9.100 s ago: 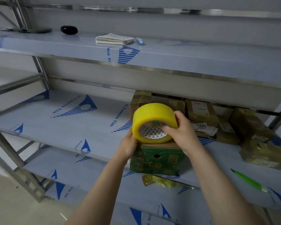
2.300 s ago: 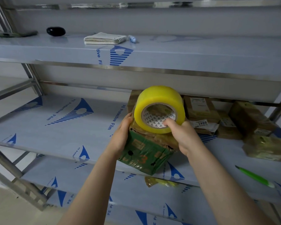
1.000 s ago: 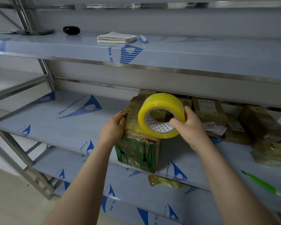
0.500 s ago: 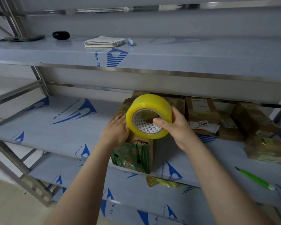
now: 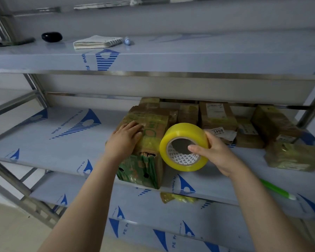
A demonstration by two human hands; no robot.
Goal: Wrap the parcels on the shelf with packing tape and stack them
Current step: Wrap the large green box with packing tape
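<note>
parcel [image 5: 147,140] in green and brown wrapping stands at the front edge of the middle shelf [image 5: 62,142], its top glossy with tape. left hand [image 5: 125,140] lies flat on that top with straight fingers, pressing down and grasping nothing. right hand [image 5: 216,151] grips the yellow tape roll [image 5: 185,146], thumb hooked into the core and fingers round the outer rim, holding it in the air just right of the parcel; whether a strip of tape joins roll and parcel cannot be told. more taped parcels [image 5: 218,117] sit behind and to the right, one with a label reading 3408, and another wrapped bundle [image 5: 295,157] lies near the right post. a green pen [image 5: 276,190] rests on the same shelf beside the right forearm. on the top shelf lie a spiral notebook [image 5: 96,41], a small blue-white marker [image 5: 127,41] and a black oval object [image 5: 51,36]. crumpled yellow tape scrap [image 5: 176,198] sits on the lower shelf.
</note>
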